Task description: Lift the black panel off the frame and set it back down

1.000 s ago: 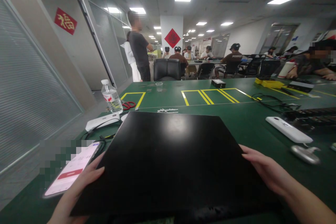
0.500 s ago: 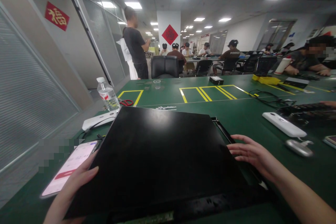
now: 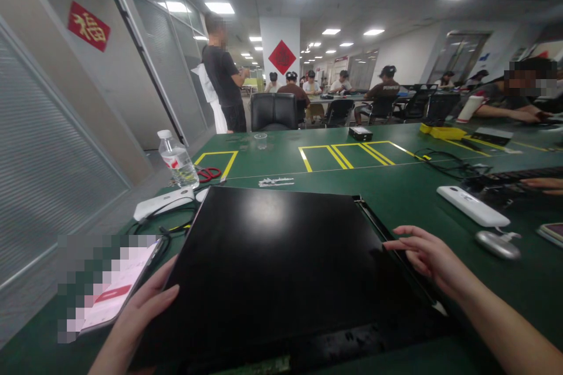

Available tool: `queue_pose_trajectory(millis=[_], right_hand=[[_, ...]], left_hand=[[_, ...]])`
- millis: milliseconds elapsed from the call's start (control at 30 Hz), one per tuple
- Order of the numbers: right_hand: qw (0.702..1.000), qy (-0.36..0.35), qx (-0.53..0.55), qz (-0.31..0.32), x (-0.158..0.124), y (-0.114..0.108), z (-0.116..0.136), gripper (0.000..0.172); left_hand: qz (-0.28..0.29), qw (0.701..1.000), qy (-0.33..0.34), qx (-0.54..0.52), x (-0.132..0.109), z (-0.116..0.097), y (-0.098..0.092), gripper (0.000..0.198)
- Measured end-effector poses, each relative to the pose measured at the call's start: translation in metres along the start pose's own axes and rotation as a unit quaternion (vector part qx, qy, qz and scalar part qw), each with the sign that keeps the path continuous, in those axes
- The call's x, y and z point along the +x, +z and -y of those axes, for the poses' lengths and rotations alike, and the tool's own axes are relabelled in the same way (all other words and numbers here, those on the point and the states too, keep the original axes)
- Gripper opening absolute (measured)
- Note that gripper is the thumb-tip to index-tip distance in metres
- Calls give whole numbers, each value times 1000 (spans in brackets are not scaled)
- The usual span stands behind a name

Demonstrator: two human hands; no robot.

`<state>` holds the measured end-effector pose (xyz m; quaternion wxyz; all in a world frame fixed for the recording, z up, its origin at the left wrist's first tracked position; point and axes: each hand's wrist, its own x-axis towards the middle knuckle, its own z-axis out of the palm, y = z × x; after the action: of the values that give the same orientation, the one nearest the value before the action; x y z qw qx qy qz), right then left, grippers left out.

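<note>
A flat black LCD panel (image 3: 272,258) lies before me over a dark frame (image 3: 373,214) whose right side rail sticks out. Along its near edge a strip of green circuit board (image 3: 250,365) shows. My left hand (image 3: 147,304) holds the panel's left edge, thumb on top and the other fingers partly hidden beneath. At the right edge is my right hand (image 3: 428,255), fingers apart, index fingertip at the rim by the rail, gripping nothing.
On the green table (image 3: 352,181), a phone (image 3: 118,293), white device (image 3: 165,202), water bottle (image 3: 178,161) and red-handled scissors (image 3: 209,174) lie left. A white power bank (image 3: 472,206) and silver mouse (image 3: 499,245) sit right. A co-worker's hand (image 3: 545,184) shows at the right edge.
The panel's left side has shifted right and lies more squarely over the frame, my left hand moving with it. My right hand's fingers have changed from stretched out to partly bent, index finger forward.
</note>
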<state>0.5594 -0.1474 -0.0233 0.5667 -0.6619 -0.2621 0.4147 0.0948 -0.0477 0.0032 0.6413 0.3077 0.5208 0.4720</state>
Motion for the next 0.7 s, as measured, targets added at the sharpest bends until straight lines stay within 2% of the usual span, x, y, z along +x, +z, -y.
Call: queue_pose_trajectory(millis=[433, 700], right_hand=[[997, -11, -65, -33, 8, -9, -3, 32], [996, -3, -88, -35, 10, -13, -2, 31]], left_hand=[[49, 999, 8, 6, -12, 5, 18, 78], [39, 998, -42, 10, -16, 4, 23, 88]])
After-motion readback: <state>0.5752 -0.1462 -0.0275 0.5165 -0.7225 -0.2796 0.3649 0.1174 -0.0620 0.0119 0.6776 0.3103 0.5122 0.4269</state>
